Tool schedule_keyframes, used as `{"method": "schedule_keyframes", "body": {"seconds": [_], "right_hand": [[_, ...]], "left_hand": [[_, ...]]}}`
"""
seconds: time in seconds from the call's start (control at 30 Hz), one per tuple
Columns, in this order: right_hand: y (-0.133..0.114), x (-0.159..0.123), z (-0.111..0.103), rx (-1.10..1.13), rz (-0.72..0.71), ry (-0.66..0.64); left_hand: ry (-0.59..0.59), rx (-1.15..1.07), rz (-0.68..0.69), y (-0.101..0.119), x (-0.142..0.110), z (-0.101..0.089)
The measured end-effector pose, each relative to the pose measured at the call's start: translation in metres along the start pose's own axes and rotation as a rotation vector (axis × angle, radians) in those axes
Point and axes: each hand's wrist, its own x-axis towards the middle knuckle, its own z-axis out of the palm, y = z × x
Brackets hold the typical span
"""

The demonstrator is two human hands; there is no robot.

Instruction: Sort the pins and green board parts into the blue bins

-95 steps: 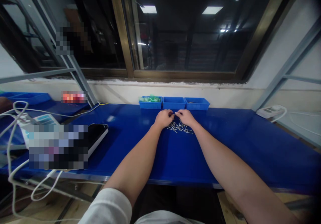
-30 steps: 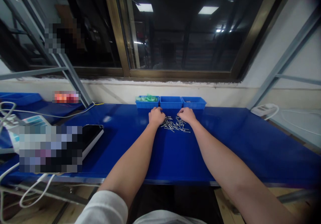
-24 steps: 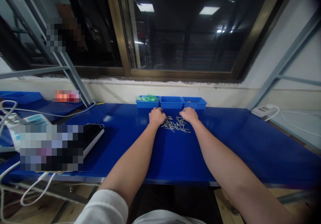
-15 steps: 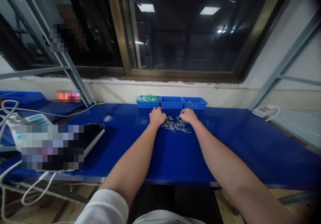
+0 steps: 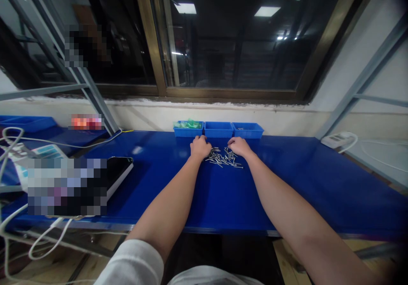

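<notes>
A loose pile of silver screws (image 5: 223,160) lies on the blue tabletop (image 5: 223,200), their thin shafts pointing many ways. At the pile's left edge rests my left hand (image 5: 200,147), its fingers curled down against the table. My right hand (image 5: 240,146) is at the upper right of the pile, thumb and fingers drawn together beside the screws. Both hands look closed, but whatever their fingertips hold is hidden or too small to make out. Just behind the hands stand three blue bins: the left bin (image 5: 180,134) with green-and-white packets, the middle bin (image 5: 219,135) and the right bin (image 5: 251,135).
A few small metal pieces (image 5: 240,128) lie in the right bin. A dark device (image 5: 118,169) with a partly blurred screen and white cables occupies the table's left side. A white power strip (image 5: 338,140) sits at the far right. Behind the table are a wall and window.
Both hands stay in nearly the same place beside the screws. The pile looks almost unchanged; only the view has shifted slightly.
</notes>
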Motion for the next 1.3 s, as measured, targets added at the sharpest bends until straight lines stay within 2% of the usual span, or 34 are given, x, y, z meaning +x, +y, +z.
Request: {"method": "schedule_keyframes", "body": {"seconds": [0.3, 0.4, 0.5, 0.63, 0.73, 0.9, 1.03, 1.3], "right_hand": [[-0.003, -0.005, -0.001, -0.089, 0.005, 0.018], [-0.003, -0.004, -0.001, -0.106, 0.008, 0.031], [-0.008, -0.004, -0.001, -0.098, -0.054, 0.065], [-0.022, -0.009, -0.001, -0.099, -0.249, 0.073], [-0.031, -0.014, 0.0, -0.088, -0.355, 0.052], [-0.034, -0.017, 0.002, 0.044, -0.385, 0.06], [-0.033, -0.018, 0.002, 0.272, -0.365, -0.015], [-0.03, -0.014, 0.004, 0.469, -0.349, 0.011]], "left_hand": [[0.015, -0.014, 0.001, -0.001, 0.002, 0.003], [0.048, -0.043, 0.042, -0.001, 0.002, 0.005], [0.076, -0.099, 0.183, 0.002, 0.001, 0.005], [0.045, -0.166, 0.41, 0.007, -0.002, 0.003], [0.004, -0.195, 0.474, 0.009, -0.005, 0.001], [-0.026, -0.201, 0.442, 0.011, -0.007, -0.004], [-0.039, -0.158, 0.363, 0.012, -0.007, -0.005], [-0.011, -0.117, 0.375, 0.01, -0.006, -0.001]]}}
